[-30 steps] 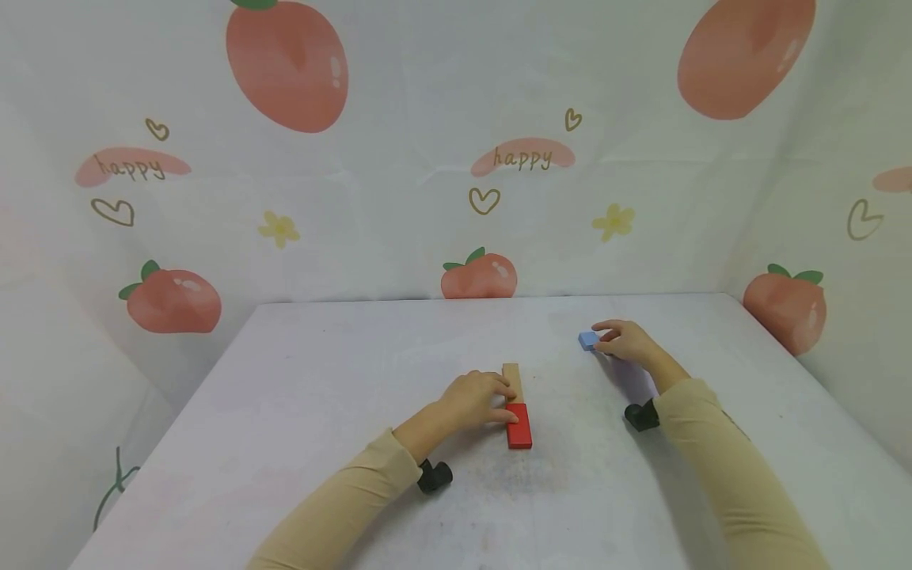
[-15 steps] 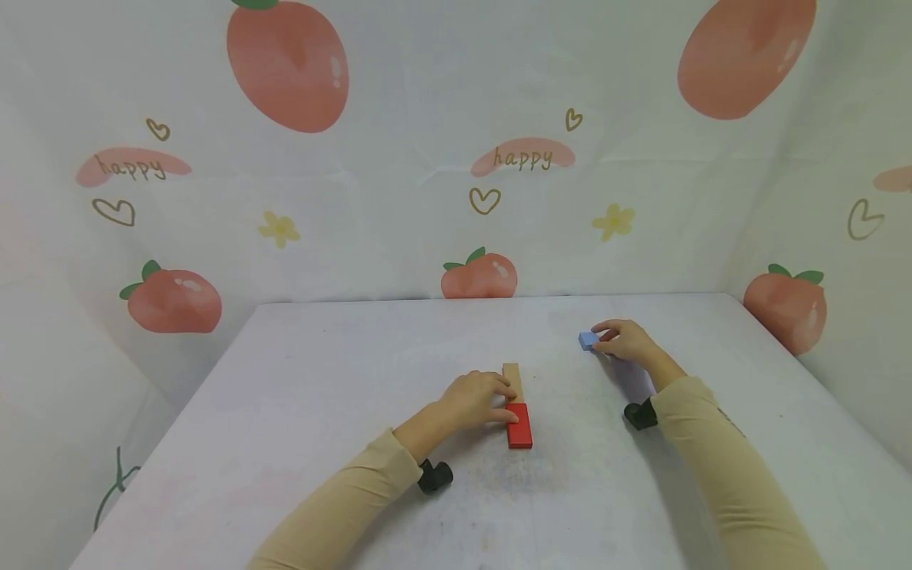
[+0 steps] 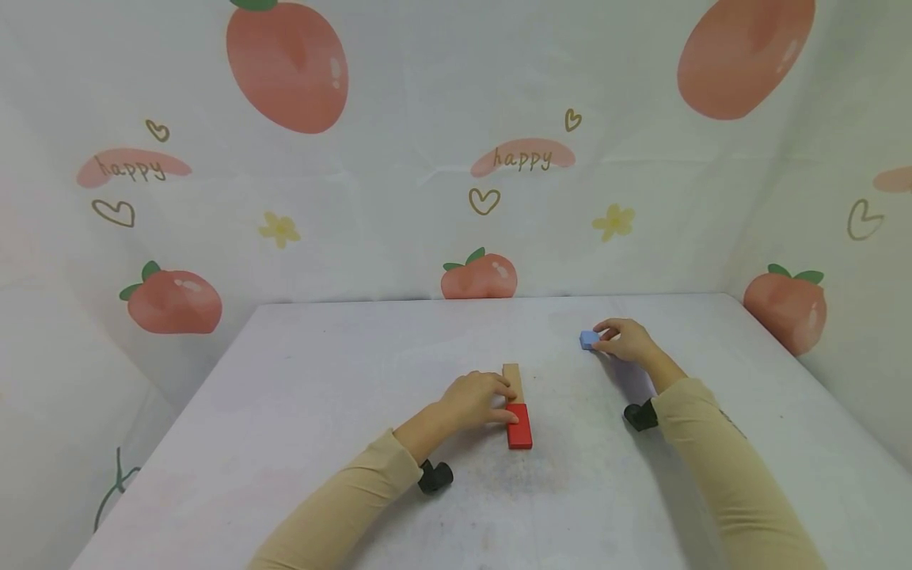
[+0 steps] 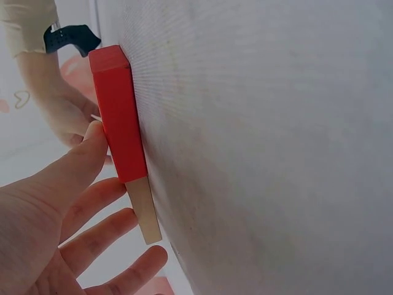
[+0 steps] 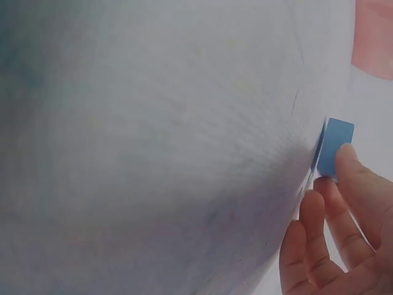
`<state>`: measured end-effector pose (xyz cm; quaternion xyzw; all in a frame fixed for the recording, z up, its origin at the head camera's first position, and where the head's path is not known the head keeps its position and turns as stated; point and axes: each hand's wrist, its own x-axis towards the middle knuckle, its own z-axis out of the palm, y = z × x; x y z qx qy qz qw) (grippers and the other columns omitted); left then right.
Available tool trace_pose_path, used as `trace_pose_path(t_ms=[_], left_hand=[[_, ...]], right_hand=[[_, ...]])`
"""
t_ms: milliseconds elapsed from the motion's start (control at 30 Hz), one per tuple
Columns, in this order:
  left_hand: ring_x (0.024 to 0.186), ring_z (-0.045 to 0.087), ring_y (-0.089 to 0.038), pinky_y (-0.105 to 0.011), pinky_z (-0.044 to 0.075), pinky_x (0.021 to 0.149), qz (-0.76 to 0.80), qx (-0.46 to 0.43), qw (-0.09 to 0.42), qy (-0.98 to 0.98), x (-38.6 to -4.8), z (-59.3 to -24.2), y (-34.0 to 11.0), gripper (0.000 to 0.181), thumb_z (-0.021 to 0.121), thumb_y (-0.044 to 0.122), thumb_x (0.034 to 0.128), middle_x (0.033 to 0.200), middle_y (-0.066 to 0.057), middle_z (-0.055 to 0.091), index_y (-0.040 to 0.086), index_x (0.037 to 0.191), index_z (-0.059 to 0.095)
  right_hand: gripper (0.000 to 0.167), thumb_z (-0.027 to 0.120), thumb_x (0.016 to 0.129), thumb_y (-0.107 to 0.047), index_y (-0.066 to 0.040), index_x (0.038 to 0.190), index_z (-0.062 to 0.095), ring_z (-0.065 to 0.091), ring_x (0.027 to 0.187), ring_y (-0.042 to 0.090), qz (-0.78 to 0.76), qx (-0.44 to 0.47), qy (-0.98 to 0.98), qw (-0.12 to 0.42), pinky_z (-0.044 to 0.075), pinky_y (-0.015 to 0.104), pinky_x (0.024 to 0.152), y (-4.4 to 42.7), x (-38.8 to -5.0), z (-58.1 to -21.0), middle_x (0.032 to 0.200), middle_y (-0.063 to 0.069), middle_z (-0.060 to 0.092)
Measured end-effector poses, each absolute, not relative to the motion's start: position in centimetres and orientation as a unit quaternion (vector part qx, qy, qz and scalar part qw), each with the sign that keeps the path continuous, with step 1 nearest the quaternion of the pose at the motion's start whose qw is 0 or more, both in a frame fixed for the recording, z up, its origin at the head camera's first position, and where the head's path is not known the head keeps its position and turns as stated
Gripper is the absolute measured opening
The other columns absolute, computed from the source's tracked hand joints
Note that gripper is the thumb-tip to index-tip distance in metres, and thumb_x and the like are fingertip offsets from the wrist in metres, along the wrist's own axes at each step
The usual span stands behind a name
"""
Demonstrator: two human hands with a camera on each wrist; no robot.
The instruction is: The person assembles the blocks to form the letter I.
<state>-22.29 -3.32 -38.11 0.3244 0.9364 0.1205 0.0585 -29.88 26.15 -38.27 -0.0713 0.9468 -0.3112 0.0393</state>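
Note:
A red block (image 3: 520,437) and a natural wood block (image 3: 512,378) lie end to end on the white table, in line away from the person. My left hand (image 3: 472,400) rests on this pair: the thumb touches the red block, while the loosely bent fingers touch or lie beside the wood one. In the left wrist view the little finger reaches past the wood block's (image 4: 145,212) far end. Farther back on the right, my right hand (image 3: 630,343) pinches a small blue block (image 3: 587,340) between thumb and index finger. The blue block (image 5: 336,138) sits at or just above the tabletop.
The white table (image 3: 342,380) ends at a back edge against a white cloth (image 3: 399,198) printed with peaches, hearts and flowers. Black wrist cameras (image 3: 436,477) sit under both sleeves. A green cord (image 3: 117,479) hangs at the left.
The blue block has turned slightly and shifted a little to the right with my right hand. My left hand and the red and wood blocks stay where they were.

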Motion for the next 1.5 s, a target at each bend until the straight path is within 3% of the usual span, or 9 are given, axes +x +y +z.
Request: trace_pose_path(t_ms=[600, 867, 1133, 1500], left_hand=[[0.112, 0.060, -0.018, -0.035, 0.049, 0.091, 0.124, 0.316, 0.063, 0.939, -22.3, -38.2, -3.3, 0.037, 0.072, 0.037, 0.0795, 0.121, 0.000, 0.064, 0.016, 0.110, 0.070], [0.112, 0.060, -0.019, -0.034, 0.049, 0.091, 0.127, 0.316, 0.063, 0.938, -22.3, -38.2, -3.3, 0.037, 0.072, 0.036, 0.0795, 0.121, 0.000, 0.064, 0.016, 0.110, 0.070], [0.113, 0.059, -0.019, -0.034, 0.049, 0.092, 0.132, 0.311, 0.066, 0.939, -22.3, -38.2, -3.3, 0.037, 0.072, 0.036, 0.0793, 0.122, 0.000, 0.064, 0.016, 0.111, 0.070], [0.114, 0.059, -0.019, -0.034, 0.048, 0.094, 0.125, 0.308, 0.067, 0.941, -22.1, -38.1, -3.3, 0.038, 0.071, 0.038, 0.0798, 0.123, 0.000, 0.063, 0.018, 0.112, 0.070]], right_hand=[[0.037, 0.064, 0.085, -0.012, 0.009, 0.114, 0.056, 0.055, 0.077, 0.021, -0.319, -0.091, 0.943, 0.021, 0.041, 0.023, 0.062, 25.9, -29.8, -38.4, 0.097, 0.027, 0.063], [0.037, 0.064, 0.085, -0.013, 0.009, 0.114, 0.056, 0.055, 0.090, 0.033, -0.312, -0.099, 0.945, 0.020, 0.039, 0.026, 0.070, 25.6, -29.7, -38.2, 0.097, 0.026, 0.063], [0.038, 0.066, 0.084, -0.015, 0.008, 0.113, 0.058, 0.055, 0.087, 0.030, -0.318, -0.106, 0.942, 0.023, 0.040, 0.025, 0.067, 25.0, -29.6, -38.2, 0.096, 0.024, 0.064], [0.037, 0.065, 0.085, -0.015, 0.006, 0.115, 0.058, 0.055, 0.095, 0.033, -0.317, -0.113, 0.941, 0.029, 0.040, 0.028, 0.074, 24.4, -29.6, -38.1, 0.097, 0.022, 0.065]])
